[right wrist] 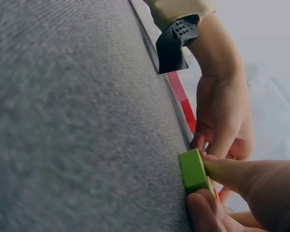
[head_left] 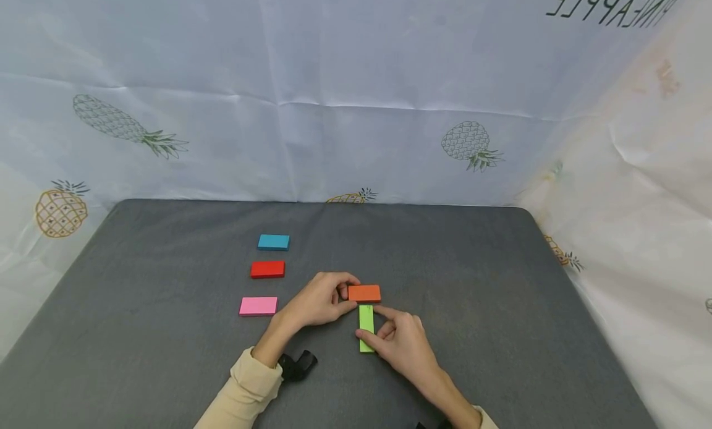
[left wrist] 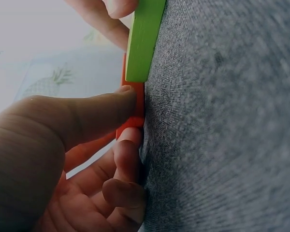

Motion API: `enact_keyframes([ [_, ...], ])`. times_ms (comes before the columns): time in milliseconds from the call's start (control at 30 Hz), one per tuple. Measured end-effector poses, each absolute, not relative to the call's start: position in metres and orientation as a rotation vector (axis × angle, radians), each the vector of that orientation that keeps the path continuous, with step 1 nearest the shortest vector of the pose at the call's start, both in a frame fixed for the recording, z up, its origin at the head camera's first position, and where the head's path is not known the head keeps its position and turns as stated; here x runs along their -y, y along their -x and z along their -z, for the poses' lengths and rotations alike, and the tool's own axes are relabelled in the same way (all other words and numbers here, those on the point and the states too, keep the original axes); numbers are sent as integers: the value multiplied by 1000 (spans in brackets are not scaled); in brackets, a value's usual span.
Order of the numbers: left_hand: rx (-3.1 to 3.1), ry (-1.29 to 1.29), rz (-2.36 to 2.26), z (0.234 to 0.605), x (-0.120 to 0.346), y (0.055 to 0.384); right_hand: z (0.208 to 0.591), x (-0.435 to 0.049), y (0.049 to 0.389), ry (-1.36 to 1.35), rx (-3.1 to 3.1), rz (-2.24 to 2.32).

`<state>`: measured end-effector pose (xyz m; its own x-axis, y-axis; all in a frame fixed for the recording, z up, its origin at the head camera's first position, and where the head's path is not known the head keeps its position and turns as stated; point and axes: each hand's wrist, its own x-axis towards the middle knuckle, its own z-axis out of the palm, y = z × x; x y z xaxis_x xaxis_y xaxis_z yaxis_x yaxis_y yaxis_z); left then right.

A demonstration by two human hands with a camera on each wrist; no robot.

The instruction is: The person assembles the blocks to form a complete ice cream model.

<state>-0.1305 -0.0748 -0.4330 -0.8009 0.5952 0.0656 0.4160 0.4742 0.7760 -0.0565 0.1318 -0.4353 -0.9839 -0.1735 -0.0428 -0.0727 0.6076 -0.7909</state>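
An orange block [head_left: 364, 293] lies crosswise on the dark grey cloth, its left end between the thumb and fingers of my left hand [head_left: 319, 300]. Just below it in the head view, a lime green block [head_left: 366, 324] lies lengthwise, pointing toward the orange one. My right hand [head_left: 405, 341] pinches the green block, thumb on its left side and index finger near its far right corner. In the left wrist view the green block [left wrist: 144, 43] overlaps the orange block [left wrist: 139, 104], which my left thumb presses. From the right wrist, the green block's [right wrist: 192, 170] near end shows between thumb and fingers.
Left of my hands, a blue block [head_left: 274, 242], a red block [head_left: 267, 269] and a pink block [head_left: 258, 306] lie in a column. A black wrist camera [head_left: 298, 365] sits on the left wrist. Behind the table hangs a pineapple-print cloth [head_left: 356, 58].
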Motion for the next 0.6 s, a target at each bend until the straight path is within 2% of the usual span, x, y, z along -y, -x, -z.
enact_keyframes([
  [600,-2475,-884,-1215,431,74,131,441,-131,57,200,-2685,1402],
])
